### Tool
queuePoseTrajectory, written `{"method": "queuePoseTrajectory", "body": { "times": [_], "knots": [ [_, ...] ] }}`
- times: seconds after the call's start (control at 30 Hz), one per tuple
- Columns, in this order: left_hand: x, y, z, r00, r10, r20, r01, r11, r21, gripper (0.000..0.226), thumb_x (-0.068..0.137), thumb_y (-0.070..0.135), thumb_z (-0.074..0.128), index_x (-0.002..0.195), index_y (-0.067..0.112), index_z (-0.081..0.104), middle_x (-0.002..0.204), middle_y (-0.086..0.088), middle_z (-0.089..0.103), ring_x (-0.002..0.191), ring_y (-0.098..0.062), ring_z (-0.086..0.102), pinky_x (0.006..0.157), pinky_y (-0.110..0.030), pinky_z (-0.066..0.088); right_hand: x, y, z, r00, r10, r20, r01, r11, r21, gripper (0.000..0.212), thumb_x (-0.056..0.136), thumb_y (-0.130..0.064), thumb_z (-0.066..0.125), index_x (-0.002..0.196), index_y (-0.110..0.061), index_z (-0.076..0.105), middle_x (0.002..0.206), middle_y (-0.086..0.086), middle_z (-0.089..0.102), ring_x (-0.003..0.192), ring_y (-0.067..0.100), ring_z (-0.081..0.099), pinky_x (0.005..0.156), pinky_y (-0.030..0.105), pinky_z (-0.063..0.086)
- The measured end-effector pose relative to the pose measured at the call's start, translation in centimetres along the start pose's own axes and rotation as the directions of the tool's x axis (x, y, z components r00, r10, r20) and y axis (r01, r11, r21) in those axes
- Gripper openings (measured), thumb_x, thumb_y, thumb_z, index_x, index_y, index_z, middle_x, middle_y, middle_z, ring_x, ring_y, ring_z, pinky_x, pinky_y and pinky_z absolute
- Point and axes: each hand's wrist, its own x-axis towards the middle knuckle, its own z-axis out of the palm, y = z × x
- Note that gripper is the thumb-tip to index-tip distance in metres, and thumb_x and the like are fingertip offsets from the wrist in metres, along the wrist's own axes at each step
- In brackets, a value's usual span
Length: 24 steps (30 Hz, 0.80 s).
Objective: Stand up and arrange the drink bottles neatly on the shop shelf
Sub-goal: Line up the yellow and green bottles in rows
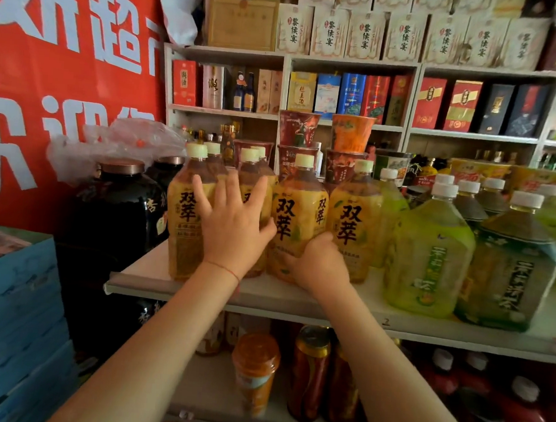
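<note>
Yellow tea bottles (297,219) packed tight near the shelf (144,280) lip

Left hand (235,227) splayed flat against smooth plastic; right hand (319,264) fingers gripping one bottle's base.

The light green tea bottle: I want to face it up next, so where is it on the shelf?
In the head view the light green tea bottle stands at the shelf's front edge, right of centre, between the yellow bottles and a dark green bottle.
</note>
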Motion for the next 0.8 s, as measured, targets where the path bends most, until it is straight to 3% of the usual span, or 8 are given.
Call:
{"method": "queuePoseTrajectory", "body": {
  "times": [0.13,0.27,0.3,0.37,0.47,0.53,0.63,0.8],
  "knots": [
    [-0.3,-0.4,0.2,0.999,0.037,-0.014,-0.037,0.999,0.013,0.068,0.088,0.054,0.063,0.149,0.030,0.047,0.147,-0.025,0.048,0.133,-0.041,0.049,0.119,-0.066,0.004,0.5,-1.9,1.6,0.999,0.007,-0.037,-0.014,0.984,-0.179,0.087,0.091,-0.064,0.054,0.140,0.002,0.026,0.125,0.016,0.060,0.104,0.032,0.067,0.075,0.040,0.052],
    [-0.4,-0.3,0.1,0.999,0.043,-0.003,-0.043,0.999,0.022,0.068,0.088,0.053,0.063,0.149,0.030,0.046,0.147,-0.026,0.047,0.134,-0.043,0.048,0.119,-0.067,0.004,1.0,-1.4,-0.2,0.995,-0.050,0.087,0.072,0.962,-0.263,0.072,0.097,-0.058,0.050,0.137,0.000,0.036,0.110,0.009,0.063,0.099,0.028,0.067,0.073,0.037,0.053],
    [-0.3,-0.2,0.0,0.999,0.034,0.007,-0.034,0.999,0.024,0.068,0.087,0.052,0.063,0.149,0.030,0.046,0.147,-0.026,0.046,0.134,-0.043,0.047,0.119,-0.068,0.005,0.9,-0.8,-1.3,0.994,-0.096,0.049,0.106,0.952,-0.286,0.060,0.099,-0.052,0.049,0.134,-0.003,0.044,0.105,0.006,0.061,0.094,0.026,0.067,0.067,0.034,0.052],
    [-0.3,0.2,-0.2,1.000,0.011,0.017,-0.012,1.000,0.028,0.068,0.086,0.052,0.063,0.148,0.029,0.047,0.148,-0.027,0.045,0.136,-0.044,0.044,0.118,-0.070,0.005,0.5,0.3,-3.2,0.966,-0.169,-0.197,0.117,0.961,-0.251,0.053,0.100,-0.041,0.051,0.136,-0.004,0.042,0.122,0.013,0.052,0.089,0.026,0.066,0.058,0.031,0.047],
    [-0.2,1.1,0.0,1.000,0.008,0.009,-0.009,1.000,0.024,0.067,0.087,0.048,0.064,0.148,0.026,0.046,0.156,-0.028,0.033,0.145,-0.044,0.032,0.117,-0.069,-0.001,0.8,1.5,-4.7,0.887,-0.099,-0.450,0.070,0.994,-0.082,0.085,0.095,-0.034,0.058,0.153,0.002,0.008,0.153,0.029,0.025,0.095,0.035,0.068,0.057,0.032,0.050],
    [-0.3,2.0,0.4,0.998,0.054,0.011,-0.054,0.999,-0.007,0.067,0.088,0.045,0.063,0.149,0.026,0.044,0.162,-0.027,0.023,0.149,-0.046,0.022,0.118,-0.068,0.001,1.8,2.1,-4.9,0.912,-0.023,-0.410,0.018,1.000,-0.015,0.100,0.095,-0.036,0.059,0.154,0.002,-0.012,0.157,0.029,0.024,0.096,0.035,0.068,0.058,0.034,0.051],
    [-0.5,3.2,1.1,0.990,0.141,0.030,-0.140,0.990,-0.033,0.073,0.086,0.044,0.065,0.153,0.028,0.040,0.164,-0.021,0.023,0.151,-0.048,0.015,0.119,-0.068,0.011,3.4,2.7,-5.5,0.947,0.104,-0.305,-0.062,0.987,0.146,0.106,0.094,-0.037,0.061,0.153,0.001,-0.018,0.141,0.022,0.052,0.104,0.033,0.066,0.067,0.037,0.052],
    [-0.5,3.4,1.6,0.984,0.169,0.052,-0.169,0.986,-0.007,0.076,0.090,0.050,0.056,0.158,0.037,0.024,0.162,-0.014,0.033,0.151,-0.051,0.006,0.118,-0.070,0.008,3.7,2.8,-6.0,0.976,0.121,-0.184,-0.090,0.982,0.169,0.102,0.092,-0.040,0.067,0.156,0.003,0.001,0.158,0.025,0.022,0.125,0.037,0.055,0.083,0.042,0.053]
  ]
}}
